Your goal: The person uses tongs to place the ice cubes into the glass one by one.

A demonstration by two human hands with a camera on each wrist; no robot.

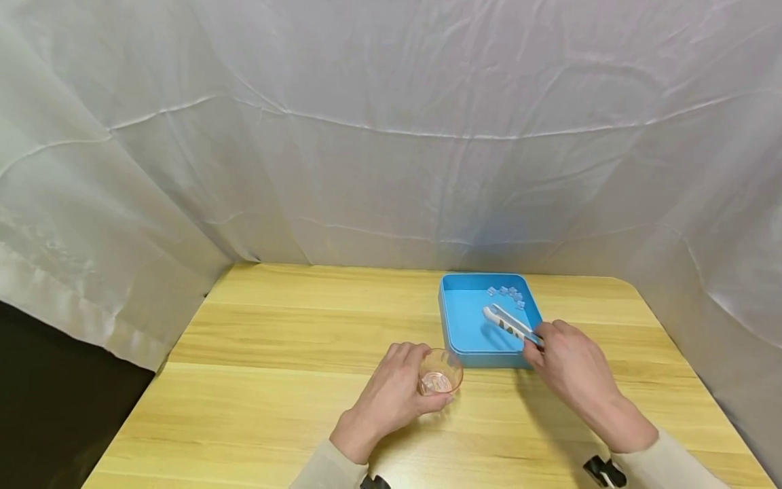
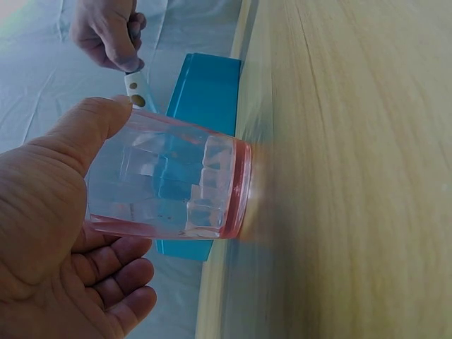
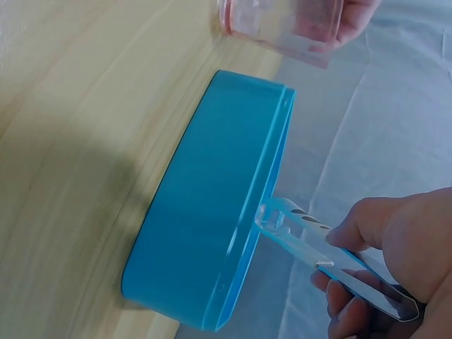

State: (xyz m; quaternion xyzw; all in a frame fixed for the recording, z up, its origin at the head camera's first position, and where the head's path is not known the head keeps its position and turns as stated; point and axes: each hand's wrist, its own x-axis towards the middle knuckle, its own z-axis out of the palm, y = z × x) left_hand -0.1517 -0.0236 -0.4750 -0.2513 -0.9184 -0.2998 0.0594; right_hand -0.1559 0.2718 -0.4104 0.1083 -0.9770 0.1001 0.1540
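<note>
Where the cup stands: upright or nearly so, its base at or very close to the wooden surface [image 1: 275,394], with the cup [image 1: 441,372] just beside the near left corner of the blue tray [image 1: 461,319].
Left hand: the left hand [image 1: 394,387] is clamped on the cup from the side, thumb near the rim and fingers round the far wall.
Right hand: the right hand [image 1: 574,367] grips the tongs [image 1: 512,324] toward their bent end, well apart from the other of the two hands.
Tongs: their tips point down over the tray; the right wrist view seems to show a clear piece between them, though blur leaves this uncertain.
Clear cubes: several cubes [image 1: 512,292] lie near the tray's far right corner; more seem to sit in the bottom of the cup.
Cup handling: probably light, stiff and smooth, perhaps breakable; best held low round the wall, with mild pressure.
Tongs handling: likely light and springy; midway along the arms should give the steadiest squeeze.
Cube handling: small, hard-looking and likely slippery; opposite flat sides offer the surest hold.
Backdrop: pale cloth [image 1: 366,183] hangs behind.
</note>
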